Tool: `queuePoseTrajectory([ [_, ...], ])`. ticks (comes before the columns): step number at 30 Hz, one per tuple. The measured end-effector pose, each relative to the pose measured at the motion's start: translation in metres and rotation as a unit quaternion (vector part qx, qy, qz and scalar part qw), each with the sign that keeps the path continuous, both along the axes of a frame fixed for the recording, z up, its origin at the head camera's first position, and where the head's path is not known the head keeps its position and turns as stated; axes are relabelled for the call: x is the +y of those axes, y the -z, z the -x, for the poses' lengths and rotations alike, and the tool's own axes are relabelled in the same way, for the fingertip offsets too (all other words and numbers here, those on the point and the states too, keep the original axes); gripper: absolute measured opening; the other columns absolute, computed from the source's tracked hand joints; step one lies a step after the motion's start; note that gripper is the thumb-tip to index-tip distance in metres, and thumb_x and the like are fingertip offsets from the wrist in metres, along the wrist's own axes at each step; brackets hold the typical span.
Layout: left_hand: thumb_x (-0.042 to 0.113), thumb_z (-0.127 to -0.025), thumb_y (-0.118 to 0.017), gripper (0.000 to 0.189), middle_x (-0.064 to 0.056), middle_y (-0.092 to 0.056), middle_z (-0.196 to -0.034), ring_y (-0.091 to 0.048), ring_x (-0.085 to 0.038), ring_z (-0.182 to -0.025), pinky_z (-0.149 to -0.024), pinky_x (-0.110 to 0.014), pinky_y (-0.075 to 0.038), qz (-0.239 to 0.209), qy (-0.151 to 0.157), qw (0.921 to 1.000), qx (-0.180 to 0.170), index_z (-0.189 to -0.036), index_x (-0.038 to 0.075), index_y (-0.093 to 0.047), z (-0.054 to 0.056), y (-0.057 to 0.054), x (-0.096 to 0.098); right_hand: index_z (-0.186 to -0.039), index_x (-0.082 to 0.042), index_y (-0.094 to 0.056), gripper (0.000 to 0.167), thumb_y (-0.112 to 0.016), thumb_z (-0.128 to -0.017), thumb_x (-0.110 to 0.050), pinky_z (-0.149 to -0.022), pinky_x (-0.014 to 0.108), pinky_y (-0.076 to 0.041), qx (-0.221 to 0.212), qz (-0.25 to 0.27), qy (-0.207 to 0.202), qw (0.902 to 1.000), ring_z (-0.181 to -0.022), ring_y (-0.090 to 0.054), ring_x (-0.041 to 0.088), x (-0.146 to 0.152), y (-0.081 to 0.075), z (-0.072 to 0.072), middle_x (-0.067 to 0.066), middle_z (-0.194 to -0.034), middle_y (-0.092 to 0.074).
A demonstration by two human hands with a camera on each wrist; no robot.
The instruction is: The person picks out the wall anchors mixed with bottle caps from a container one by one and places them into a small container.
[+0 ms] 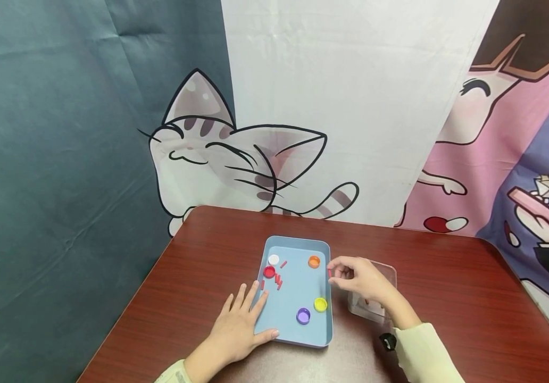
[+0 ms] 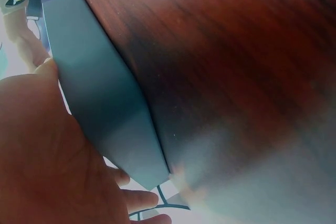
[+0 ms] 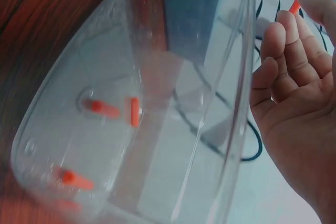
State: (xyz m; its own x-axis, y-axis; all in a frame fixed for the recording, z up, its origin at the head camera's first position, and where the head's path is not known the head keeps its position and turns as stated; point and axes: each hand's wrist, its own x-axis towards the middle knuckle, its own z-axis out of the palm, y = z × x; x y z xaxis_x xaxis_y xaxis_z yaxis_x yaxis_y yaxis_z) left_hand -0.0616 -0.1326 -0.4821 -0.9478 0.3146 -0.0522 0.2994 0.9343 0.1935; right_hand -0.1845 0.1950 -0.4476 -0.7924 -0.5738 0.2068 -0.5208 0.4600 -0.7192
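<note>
Between the thumb and fingertips of my right hand (image 1: 363,277) is a small red stick (image 1: 330,273), held just beyond the right rim of a light blue tray (image 1: 293,330). In the right wrist view, that pinched stick looks orange-red, and a clear plastic box (image 3: 157,30) stands beside the hand with several similar sticks inside. My left hand (image 1: 233,331) is spread, its fingers and thumb lying over the tray's left edge. Several loose red sticks (image 1: 277,279) lie in the tray near a round red cap (image 1: 269,272).
Also in the tray are a white cap (image 1: 273,259), an orange cap (image 1: 314,261), a yellow cap (image 1: 320,304) and a purple cap (image 1: 303,316). Everything stands on a dark reddish wooden table (image 1: 198,255). Behind it hangs a cartoon-printed curtain (image 1: 351,106).
</note>
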Motion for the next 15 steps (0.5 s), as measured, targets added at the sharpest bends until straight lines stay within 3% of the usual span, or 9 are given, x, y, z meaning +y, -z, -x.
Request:
queuePoseTrajectory([
  [10,0.076,-0.093,-0.044,0.088,-0.012,-0.019,-0.168,-0.02,-0.041,-0.153,-0.118,-0.062,-0.024,-0.004,0.0,1.0,0.001,-0.16,0.019,-0.034,0.0,0.001,0.0,-0.105,-0.022,-0.07,0.02,-0.08,-0.088,-0.018,-0.059,0.024,-0.047,0.008,0.012,0.051,0.9986,-0.067,-0.056,0.008,0.035,0.004,-0.004,-0.01,-0.076,-0.061],
  [15,0.076,-0.093,-0.044,0.088,-0.012,-0.019,-0.168,-0.02,-0.041,-0.153,-0.117,-0.062,-0.024,-0.005,0.001,1.0,-0.002,-0.16,0.018,-0.034,0.0,0.001,0.0,-0.106,-0.017,-0.071,0.021,-0.08,-0.088,-0.015,-0.06,0.024,-0.047,0.006,0.018,0.065,0.9977,-0.069,-0.056,0.009,0.05,0.007,-0.005,-0.008,-0.078,-0.062],
])
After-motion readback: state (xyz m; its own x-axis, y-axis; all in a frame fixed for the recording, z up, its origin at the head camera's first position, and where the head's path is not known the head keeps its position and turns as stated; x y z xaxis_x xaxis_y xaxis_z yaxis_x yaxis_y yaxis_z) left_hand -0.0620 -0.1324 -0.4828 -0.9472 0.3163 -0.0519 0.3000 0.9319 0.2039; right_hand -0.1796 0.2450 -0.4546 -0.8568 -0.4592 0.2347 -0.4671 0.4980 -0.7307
